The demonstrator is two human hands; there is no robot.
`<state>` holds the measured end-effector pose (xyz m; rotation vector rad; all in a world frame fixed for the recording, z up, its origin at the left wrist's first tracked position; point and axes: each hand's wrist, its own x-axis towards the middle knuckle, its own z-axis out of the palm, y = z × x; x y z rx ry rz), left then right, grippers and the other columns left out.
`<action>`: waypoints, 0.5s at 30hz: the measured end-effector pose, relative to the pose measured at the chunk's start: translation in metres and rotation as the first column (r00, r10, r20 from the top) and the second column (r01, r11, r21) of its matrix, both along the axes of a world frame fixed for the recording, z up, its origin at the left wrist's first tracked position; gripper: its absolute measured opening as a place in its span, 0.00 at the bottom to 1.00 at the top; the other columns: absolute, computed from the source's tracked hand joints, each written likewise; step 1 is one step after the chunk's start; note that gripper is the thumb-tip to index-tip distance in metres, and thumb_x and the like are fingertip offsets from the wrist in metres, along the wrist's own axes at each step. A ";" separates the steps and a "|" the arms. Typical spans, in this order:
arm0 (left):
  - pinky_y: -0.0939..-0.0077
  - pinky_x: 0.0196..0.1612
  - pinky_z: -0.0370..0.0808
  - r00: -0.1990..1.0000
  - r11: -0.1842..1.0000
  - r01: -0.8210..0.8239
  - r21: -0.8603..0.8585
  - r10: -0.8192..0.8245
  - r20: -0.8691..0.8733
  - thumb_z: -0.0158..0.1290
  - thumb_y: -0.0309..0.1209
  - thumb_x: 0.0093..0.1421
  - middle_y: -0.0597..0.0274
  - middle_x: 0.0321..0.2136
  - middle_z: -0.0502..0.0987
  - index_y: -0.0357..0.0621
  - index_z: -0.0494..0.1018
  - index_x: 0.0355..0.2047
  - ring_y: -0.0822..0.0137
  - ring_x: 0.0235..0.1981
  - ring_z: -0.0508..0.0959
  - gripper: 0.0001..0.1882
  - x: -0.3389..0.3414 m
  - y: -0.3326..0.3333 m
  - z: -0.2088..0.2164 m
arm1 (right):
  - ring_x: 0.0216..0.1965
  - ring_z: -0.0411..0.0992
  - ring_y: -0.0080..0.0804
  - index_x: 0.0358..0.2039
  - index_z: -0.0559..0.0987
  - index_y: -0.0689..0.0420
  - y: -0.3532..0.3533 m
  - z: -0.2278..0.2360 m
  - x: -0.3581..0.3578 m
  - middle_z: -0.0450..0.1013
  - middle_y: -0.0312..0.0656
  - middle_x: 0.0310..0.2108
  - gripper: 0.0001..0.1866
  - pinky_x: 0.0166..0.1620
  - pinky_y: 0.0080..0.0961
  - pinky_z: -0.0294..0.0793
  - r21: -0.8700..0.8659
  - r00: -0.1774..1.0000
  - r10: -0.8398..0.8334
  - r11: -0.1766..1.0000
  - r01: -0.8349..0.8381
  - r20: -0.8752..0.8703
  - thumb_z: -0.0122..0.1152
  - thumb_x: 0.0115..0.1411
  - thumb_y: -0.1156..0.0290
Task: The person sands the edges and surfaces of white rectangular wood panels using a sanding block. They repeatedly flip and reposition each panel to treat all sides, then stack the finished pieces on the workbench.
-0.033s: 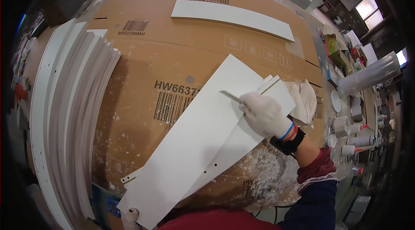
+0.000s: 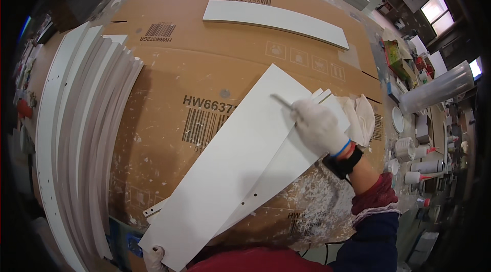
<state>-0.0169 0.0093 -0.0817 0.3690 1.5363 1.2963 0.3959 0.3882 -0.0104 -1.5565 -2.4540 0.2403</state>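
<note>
A long white board (image 2: pixel 220 164) lies slantwise in front of me, on top of other white boards. At its near lower-left end, my gloved left hand (image 2: pixel 154 259) grips the edge, with the thumb on top and the other fingers hidden beneath. My right hand (image 2: pixel 321 124), in a white knit glove, is closed round a thin, narrow grey blade (image 2: pixel 281 102), whose tip is over the far part of the board. The blade is slightly blurred, and its handle is hidden in the hand. Under the top board, another white board (image 2: pixel 276 177) shows two dark holes.
Paint-spattered brown cardboard (image 2: pixel 169 77) covers the table. White panels (image 2: pixel 84 134) stand in a row at left. A single white board (image 2: pixel 276 20) lies at the back. A whitish cloth (image 2: pixel 360 118) sits right of my hand, near several bottles and a clear cylinder (image 2: pixel 437 88).
My right hand has shifted a little to the right with the blade, whose tip has moved right and slightly toward me's far side no longer; the left hand and boards stay still.
</note>
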 end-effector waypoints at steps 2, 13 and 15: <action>0.64 0.47 0.82 0.999 0.999 0.027 0.028 -0.028 0.027 0.62 0.40 0.59 0.48 0.49 0.76 0.32 0.63 0.59 0.56 0.45 0.81 0.35 -0.001 0.008 0.003 | 0.34 0.76 0.54 0.37 0.74 0.57 0.043 -0.004 0.050 0.74 0.54 0.30 0.09 0.38 0.47 0.74 0.066 0.987 -0.160 0.985 0.158 0.032 0.53 0.64 0.65; 0.66 0.43 0.82 0.990 0.993 -0.041 -0.108 0.026 -0.142 0.52 0.29 0.60 0.53 0.43 0.77 0.32 0.65 0.58 0.58 0.39 0.82 0.26 -0.017 -0.015 -0.023 | 0.36 0.75 0.56 0.35 0.74 0.58 0.046 -0.003 0.058 0.75 0.53 0.30 0.10 0.39 0.45 0.73 0.116 0.990 -0.138 0.984 0.139 -0.014 0.53 0.65 0.64; 0.67 0.41 0.82 0.974 0.975 -0.014 -0.222 -0.037 -0.226 0.51 0.28 0.61 0.53 0.41 0.78 0.31 0.66 0.56 0.59 0.37 0.82 0.23 -0.023 -0.012 -0.031 | 0.36 0.75 0.57 0.36 0.74 0.58 0.053 0.013 0.075 0.75 0.54 0.31 0.11 0.39 0.47 0.73 0.115 0.944 -0.322 0.943 0.312 0.070 0.53 0.65 0.63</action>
